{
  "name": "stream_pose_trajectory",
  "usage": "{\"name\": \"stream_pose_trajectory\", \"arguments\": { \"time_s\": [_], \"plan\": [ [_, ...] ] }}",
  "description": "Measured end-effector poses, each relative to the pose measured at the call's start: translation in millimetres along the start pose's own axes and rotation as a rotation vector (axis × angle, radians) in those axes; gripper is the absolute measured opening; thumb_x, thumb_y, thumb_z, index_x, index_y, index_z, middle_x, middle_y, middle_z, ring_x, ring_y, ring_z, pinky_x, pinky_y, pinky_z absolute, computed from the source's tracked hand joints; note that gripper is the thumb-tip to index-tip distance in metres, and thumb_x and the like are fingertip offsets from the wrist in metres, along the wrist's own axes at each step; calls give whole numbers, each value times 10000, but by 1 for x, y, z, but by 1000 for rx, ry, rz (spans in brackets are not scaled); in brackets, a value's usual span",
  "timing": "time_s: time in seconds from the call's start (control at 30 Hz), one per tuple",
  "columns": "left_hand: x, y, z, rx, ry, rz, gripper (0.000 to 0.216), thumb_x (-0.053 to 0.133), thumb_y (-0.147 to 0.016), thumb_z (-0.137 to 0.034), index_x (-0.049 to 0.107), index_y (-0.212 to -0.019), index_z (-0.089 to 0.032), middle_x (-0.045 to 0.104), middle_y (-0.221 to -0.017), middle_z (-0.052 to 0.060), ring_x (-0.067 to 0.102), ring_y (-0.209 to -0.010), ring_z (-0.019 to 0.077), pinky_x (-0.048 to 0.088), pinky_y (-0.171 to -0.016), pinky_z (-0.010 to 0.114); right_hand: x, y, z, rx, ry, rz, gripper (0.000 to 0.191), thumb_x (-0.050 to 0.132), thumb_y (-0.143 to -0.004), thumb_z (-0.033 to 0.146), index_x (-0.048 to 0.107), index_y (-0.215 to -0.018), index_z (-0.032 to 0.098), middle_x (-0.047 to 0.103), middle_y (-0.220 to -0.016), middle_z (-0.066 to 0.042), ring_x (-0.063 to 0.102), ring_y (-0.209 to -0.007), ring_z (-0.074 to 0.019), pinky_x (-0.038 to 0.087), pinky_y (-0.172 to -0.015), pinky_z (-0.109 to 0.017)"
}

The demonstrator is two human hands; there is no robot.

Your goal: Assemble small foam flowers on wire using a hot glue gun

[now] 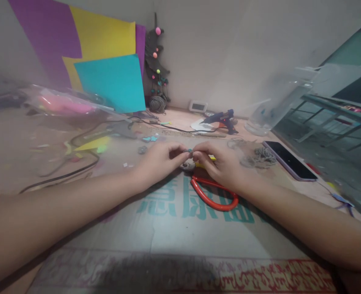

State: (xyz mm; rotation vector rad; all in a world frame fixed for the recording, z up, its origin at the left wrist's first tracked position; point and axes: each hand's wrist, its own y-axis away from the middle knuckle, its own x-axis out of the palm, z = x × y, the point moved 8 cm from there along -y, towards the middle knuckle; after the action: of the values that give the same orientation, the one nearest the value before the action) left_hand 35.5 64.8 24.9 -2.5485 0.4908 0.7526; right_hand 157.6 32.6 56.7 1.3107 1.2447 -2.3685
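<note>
1. Over the middle of the worktop (176,116), on the cardboard (171,239), find the tiny teal bit (190,150) right where the fingertips meet. Can't tell what exactly, too small and blurry.
2. With the left hand (160,161), pinching that bit between thumb and forefinger.
3. With the right hand (224,165), pinching too, tips pressed close together from the other side. Looks like the same bit, but hard to see past the fingers.
4. Go light on the squeeze. Probably better to hold just the rim than risk mashing something that small.
5. Rest both hands on the cardboard, between near and far edges. Should cut down on shaking.
6. Watch out for the red-handled scissors (215,204) partly under the right hand. If bumping knuckles, maybe slide them toward the near edge.
7. Near the far edge, mind the glue gun (213,118). Seems to show a red light, so best treat as hot.
8. Toward the right edge, don't drag a sleeve or wrist through the loose gray yarn (264,157) beside the phone (290,160). Could snag easily, tbh.
</note>
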Motion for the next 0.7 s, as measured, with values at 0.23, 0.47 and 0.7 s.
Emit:
{"name": "stream_pose_trajectory", "arguments": {
  "time_s": [0.23, 0.47, 0.7],
  "plan": [
    [1, 0, -3, 7, -13, 14, 244, 540, -904, -338, 716, -858, -176, 724, -776, 7, 624, -724, 157, 418, -656, 252, -3, 1, -6, 51, -3, -35, 97, 521, -951, 272, 598, -924, 221, 689, -775, -16, 634, -692, -152, 468, -667, -268],
    [2, 0, -4, 49, -31, 15, 242, 539, -907, -343, 718, -865, -186, 729, -805, 5, 615, -734, 156, 416, -659, 251, 0, 0, -3, 68, 36, 36, 231, 462, -978, 316, 597, -820, 213, 652, -692, -20, 586, -622, -150, 433, -607, -266],
    [-3, 1, 0, -22, 39, -26, 238, 548, -897, -347, 704, -866, -171, 711, -762, 15, 626, -713, 161, 439, -628, 254, 2, 2, -5, 69, -30, 25, 158, 495, -965, 340, 574, -947, 205, 618, -694, -6, 557, -606, -140, 422, -581, -258]
  ]
}}
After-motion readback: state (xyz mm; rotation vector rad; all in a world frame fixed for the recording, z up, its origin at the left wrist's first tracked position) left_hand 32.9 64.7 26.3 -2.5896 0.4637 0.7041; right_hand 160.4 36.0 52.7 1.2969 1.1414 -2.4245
